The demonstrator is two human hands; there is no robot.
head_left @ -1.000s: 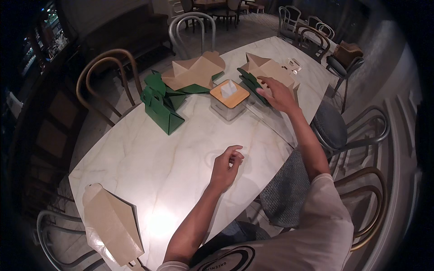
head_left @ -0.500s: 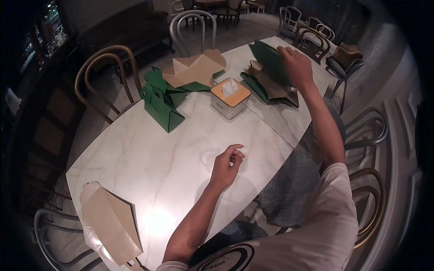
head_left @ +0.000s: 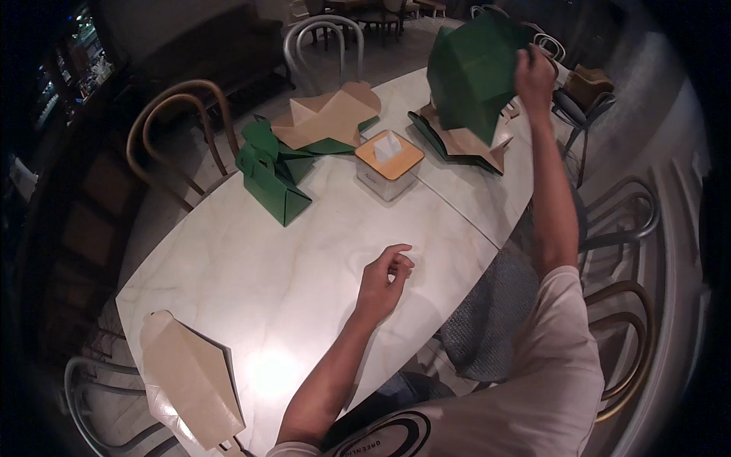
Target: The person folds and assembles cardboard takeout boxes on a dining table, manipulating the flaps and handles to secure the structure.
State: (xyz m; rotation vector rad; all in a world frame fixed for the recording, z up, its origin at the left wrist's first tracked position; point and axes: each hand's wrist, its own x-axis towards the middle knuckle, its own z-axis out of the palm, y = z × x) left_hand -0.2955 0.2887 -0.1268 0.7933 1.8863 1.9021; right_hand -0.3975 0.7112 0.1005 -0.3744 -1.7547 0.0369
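Observation:
My right hand (head_left: 535, 70) grips the edge of a green cardboard box blank (head_left: 474, 72), raised above the far right of the table. Below it lie more blanks with brown insides (head_left: 466, 143) and green outsides, partly covered by the raised one. My left hand (head_left: 383, 280) rests over the near middle of the marble table (head_left: 251, 266), fingers loosely curled and slightly apart, with nothing in it. Beyond it stands a tissue box (head_left: 388, 164) with a wooden lid. To that box's left sits a folded green cardboard box (head_left: 274, 186), touching an unfolded brown-sided blank (head_left: 331, 118).
A tan cardboard piece (head_left: 190, 377) lies at the table's near left, beside a clear plastic wrapper (head_left: 161, 404). Bentwood chairs (head_left: 179, 87) and metal chairs (head_left: 326, 27) ring the table. A grey padded seat (head_left: 487, 320) is close to my right side.
My right hand has lifted the green cardboard blank up and to the right, off the others, and its broad face now shows. My left hand has stayed in place.

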